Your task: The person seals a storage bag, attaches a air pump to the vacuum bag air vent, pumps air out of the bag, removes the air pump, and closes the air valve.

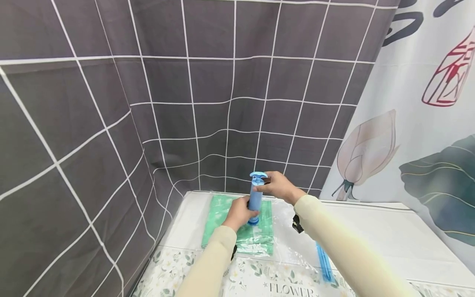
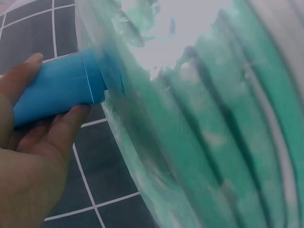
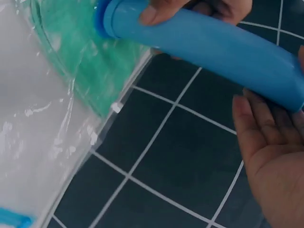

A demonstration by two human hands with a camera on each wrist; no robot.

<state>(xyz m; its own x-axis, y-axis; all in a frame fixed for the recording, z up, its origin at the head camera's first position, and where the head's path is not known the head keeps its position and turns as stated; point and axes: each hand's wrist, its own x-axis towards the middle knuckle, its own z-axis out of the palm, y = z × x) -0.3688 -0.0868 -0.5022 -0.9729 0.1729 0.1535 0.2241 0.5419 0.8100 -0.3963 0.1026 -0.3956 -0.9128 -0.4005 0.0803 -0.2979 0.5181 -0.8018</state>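
Note:
A blue hand pump [image 1: 255,200] stands upright, its lower end on a clear plastic bag [image 1: 287,231] with folded green fabric [image 1: 220,214] inside. Around the lower barrel, my left hand [image 1: 239,212] grips with thumb and fingers; the left wrist view shows the pump's blue base [image 2: 95,76] against the bag. My right hand [image 1: 278,185] holds the top of the barrel, just under the pale blue handle [image 1: 258,175]. In the right wrist view, the right fingers [image 3: 266,118] lie along the barrel's upper end, and the handle is out of frame.
A blue strip [image 1: 324,264] lies at the bag's right side, partly behind my right sleeve. The white table [image 1: 367,235] carries a floral cloth [image 1: 170,264] at its front. A dark gridded curtain [image 1: 208,103] hangs behind and to the left, a printed one [image 1: 389,123] at right.

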